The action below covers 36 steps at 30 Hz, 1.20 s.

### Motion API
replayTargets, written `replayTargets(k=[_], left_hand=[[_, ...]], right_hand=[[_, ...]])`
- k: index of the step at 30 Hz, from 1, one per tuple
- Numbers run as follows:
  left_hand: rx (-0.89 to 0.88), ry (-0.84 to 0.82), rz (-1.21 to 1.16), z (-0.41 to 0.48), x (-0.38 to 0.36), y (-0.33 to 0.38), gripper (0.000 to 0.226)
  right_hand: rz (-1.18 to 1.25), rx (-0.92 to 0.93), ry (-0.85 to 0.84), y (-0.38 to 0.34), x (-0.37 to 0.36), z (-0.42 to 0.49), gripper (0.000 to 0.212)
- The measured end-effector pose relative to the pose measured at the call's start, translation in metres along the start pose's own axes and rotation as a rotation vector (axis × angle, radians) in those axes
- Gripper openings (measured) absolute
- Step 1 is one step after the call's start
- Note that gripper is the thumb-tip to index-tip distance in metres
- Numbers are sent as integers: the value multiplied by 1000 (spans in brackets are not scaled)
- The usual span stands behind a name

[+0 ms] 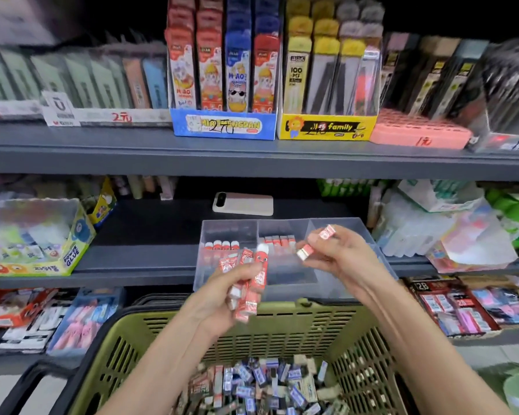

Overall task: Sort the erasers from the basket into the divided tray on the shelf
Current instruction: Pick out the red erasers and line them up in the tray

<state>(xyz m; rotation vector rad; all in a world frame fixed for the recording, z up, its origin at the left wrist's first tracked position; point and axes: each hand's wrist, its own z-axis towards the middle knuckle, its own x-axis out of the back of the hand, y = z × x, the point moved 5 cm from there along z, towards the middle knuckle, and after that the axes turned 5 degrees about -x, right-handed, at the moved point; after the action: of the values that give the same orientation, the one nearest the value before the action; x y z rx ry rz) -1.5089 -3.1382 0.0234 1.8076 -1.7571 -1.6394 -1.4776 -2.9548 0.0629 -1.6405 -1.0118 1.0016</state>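
— Erasers (261, 384) lie heaped in the green basket (126, 348), nearest us, mostly in blue-and-white sleeves. What's been lifted out?
— Red ones. The left hand (222, 289) is curled round a bunch of long red erasers (259, 274), held above the basket's rim in front of the divided tray (201, 277). The right hand (342, 256) pinches two small red erasers (305, 251) at its fingertips, over the tray's right part.
— Which step, then?
— Placing, I'd judge. The back-left compartment already holds a row of red erasers (222, 245), and the back-middle one holds a second row (279, 241).
— Next move?
— Probably lowering the small pair into one compartment and letting go, apart from the long ones. Which compartment, I cannot tell.
— And around it?
— The tray sits on the grey shelf (132, 265). A phone (243, 204) lies behind it, and a glue box (33, 238) is well to the left.
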Motion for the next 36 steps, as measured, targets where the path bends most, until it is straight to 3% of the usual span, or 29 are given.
replayTargets(k=[2, 6, 10, 13, 17, 21, 29, 36], left_hand=[[-4, 11, -36, 6, 1, 8, 37], [-38, 62, -110, 17, 12, 19, 42], [-57, 15, -188, 22, 18, 32, 51], [-77, 18, -280, 24, 24, 38, 24], [-75, 45, -257, 26, 30, 36, 30], [-91, 58, -207, 27, 30, 34, 38], [-129, 22, -83, 27, 29, 35, 44], [-133, 54, -60, 24, 30, 35, 46]], right_hand=[[-102, 27, 58, -1, 11, 8, 9], [-306, 117, 217, -6, 29, 16, 27], [-440, 203, 348, -16, 36, 29, 23], [-772, 189, 509, -22, 40, 43, 41], [-1245, 256, 553, -24, 25, 65, 38], [-1554, 340, 563, -13, 12, 84, 36], [-1677, 336, 668, 3, 11, 91, 38], [-1651, 198, 515, 8, 18, 95, 36]])
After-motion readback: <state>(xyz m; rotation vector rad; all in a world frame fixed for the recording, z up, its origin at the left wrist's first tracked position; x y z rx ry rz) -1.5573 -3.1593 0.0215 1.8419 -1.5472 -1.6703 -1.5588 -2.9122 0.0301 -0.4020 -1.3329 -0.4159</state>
